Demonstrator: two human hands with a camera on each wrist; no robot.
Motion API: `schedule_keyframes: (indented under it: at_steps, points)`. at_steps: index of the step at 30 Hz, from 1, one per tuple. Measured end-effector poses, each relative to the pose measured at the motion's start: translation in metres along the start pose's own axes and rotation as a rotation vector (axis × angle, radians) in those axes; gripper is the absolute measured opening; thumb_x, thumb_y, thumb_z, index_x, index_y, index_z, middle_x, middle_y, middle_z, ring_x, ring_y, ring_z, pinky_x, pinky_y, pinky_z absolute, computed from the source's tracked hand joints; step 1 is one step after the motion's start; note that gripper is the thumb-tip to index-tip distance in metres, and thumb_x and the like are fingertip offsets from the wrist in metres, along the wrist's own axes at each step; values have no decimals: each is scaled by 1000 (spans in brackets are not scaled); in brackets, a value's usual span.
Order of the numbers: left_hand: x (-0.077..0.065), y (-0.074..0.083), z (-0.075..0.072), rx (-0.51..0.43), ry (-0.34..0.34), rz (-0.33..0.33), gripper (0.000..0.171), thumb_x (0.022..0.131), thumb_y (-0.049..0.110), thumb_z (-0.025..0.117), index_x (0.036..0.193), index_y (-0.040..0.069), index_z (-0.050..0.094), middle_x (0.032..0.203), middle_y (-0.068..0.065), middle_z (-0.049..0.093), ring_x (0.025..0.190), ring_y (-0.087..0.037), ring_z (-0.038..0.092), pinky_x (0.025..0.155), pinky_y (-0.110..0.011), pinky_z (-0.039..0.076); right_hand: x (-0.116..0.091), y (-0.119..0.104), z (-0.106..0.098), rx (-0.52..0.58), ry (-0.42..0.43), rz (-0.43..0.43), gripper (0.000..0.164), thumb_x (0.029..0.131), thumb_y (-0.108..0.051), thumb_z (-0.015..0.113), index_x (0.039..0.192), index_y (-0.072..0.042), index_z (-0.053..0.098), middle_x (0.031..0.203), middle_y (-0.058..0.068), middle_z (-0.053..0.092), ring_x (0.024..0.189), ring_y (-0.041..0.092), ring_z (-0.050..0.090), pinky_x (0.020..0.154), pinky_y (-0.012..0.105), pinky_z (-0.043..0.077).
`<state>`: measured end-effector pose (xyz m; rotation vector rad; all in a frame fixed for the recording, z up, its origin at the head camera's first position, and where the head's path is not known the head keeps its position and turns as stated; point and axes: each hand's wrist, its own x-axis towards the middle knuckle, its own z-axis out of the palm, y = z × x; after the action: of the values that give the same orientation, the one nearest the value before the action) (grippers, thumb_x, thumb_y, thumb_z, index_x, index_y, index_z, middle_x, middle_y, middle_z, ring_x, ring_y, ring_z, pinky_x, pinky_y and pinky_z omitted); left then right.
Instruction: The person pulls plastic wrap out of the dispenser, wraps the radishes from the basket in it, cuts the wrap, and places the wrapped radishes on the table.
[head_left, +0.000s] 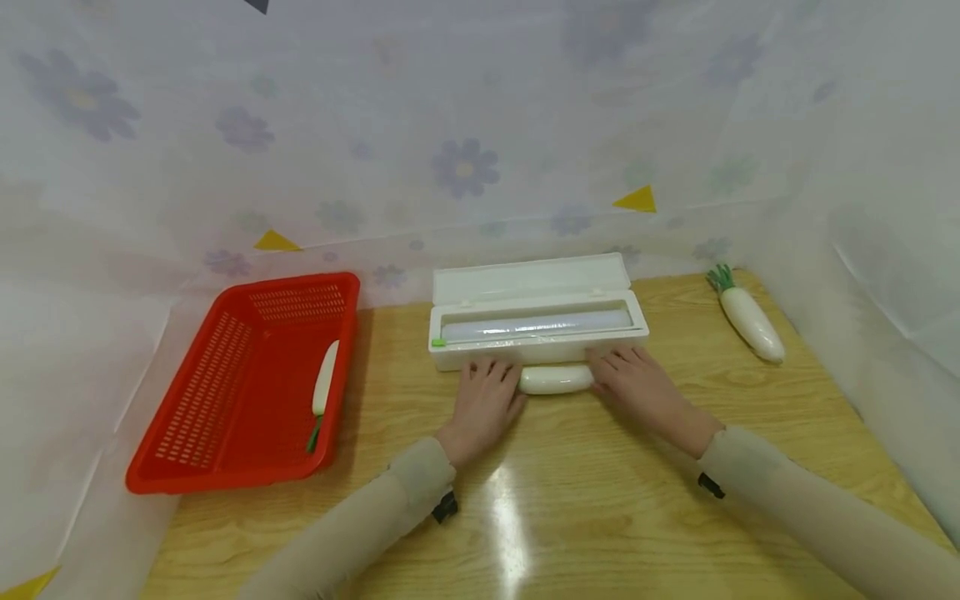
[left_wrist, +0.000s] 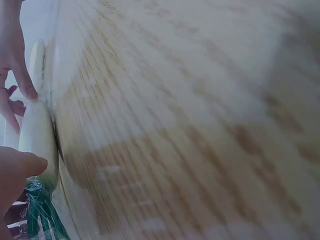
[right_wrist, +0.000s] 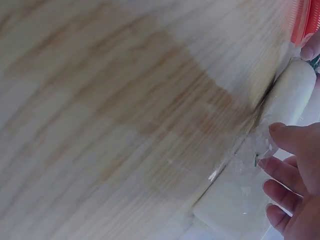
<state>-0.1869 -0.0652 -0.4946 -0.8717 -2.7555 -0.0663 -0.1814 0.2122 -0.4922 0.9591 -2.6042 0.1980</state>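
Note:
A white radish [head_left: 555,380] lies crosswise on the table, with clear cling film [right_wrist: 252,150] round it. Its green leaves [left_wrist: 42,212] show through the film in the left wrist view. My left hand [head_left: 486,400] grips the leafy end, thumb on the near side. At the opposite end my right hand [head_left: 637,387] holds the radish, its thumb resting on the tip where the film bunches. Just behind, a white cling film box [head_left: 540,355] stands with its lid raised and a film roll [head_left: 536,325] inside. Parts of the fingers are hidden behind the radish.
At the left is a red perforated basket [head_left: 247,392] with another white radish [head_left: 325,379] inside. A third radish [head_left: 752,323] with green leaves lies near the table's far right corner. Flower-printed sheeting [head_left: 465,108] surrounds the table's back and sides.

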Motion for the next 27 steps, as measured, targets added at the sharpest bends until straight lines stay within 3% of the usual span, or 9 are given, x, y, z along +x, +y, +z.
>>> schedule_keyframes:
  at_steps: [5,10,27]
  points:
    - [0,0,3,-13,23,-8,50,91,42,57,133,16,51,129,-1,52,118,-23,44,91,-46,31,2,1,0,-29,-22,4,52,83,-21,71,128,-1,54,119,12,61,106,32,52,88,46,38]
    - [1,0,3,-13,27,-15,51,90,41,58,134,17,49,131,0,50,120,-22,43,89,-46,32,5,3,0,-70,-20,-3,53,82,-22,72,127,-1,55,117,12,61,104,31,52,83,45,40]
    - [12,-9,8,2,-27,-28,52,90,40,59,137,20,46,132,1,50,121,-21,41,91,-47,31,11,9,5,-101,11,-17,57,80,-26,73,127,0,54,113,13,61,99,33,52,84,46,38]
